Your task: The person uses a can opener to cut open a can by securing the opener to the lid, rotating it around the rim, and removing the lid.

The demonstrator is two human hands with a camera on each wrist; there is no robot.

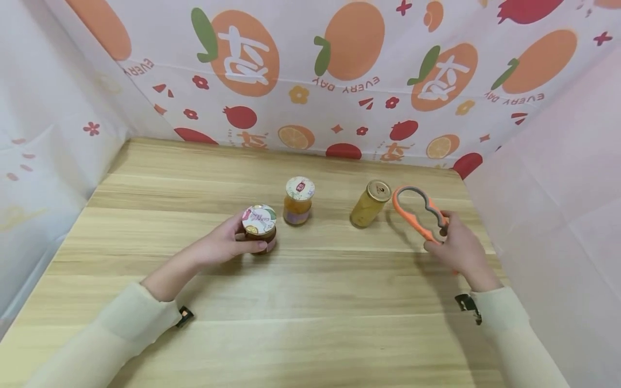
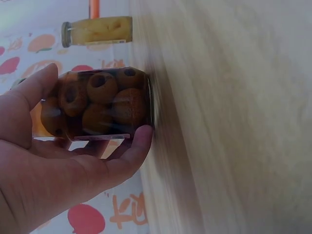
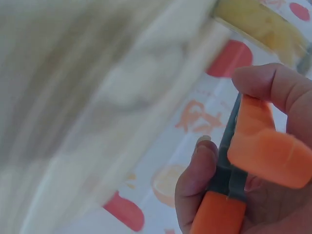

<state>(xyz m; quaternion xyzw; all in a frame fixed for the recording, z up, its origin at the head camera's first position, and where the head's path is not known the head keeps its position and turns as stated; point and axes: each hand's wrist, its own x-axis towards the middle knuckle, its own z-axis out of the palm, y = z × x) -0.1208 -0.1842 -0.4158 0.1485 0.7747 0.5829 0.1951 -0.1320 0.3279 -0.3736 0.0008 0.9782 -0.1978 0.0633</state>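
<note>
My left hand [image 1: 219, 247] grips a small glass jar [image 1: 260, 221] with a flower-printed white lid. In the left wrist view, round brown pieces with holes, like pitted fruit, fill this jar, its base right at the tabletop. My right hand [image 1: 463, 249] holds an orange and grey jar opener [image 1: 411, 220] above the table, its looped end toward the golden-lidded jar [image 1: 370, 205]. Up close in the right wrist view, thumb and fingers curl round the opener's orange handles [image 3: 268, 153]. Just right of the left hand's jar is an amber jar [image 1: 297, 207] with a white lid.
The golden-lidded jar of pale yellow pieces leans in the head view, right of the amber jar. A fruit-printed cloth [image 1: 301, 108] hangs behind the wooden table [image 1: 301, 312]. White cloth walls [image 1: 558, 188] bound both sides.
</note>
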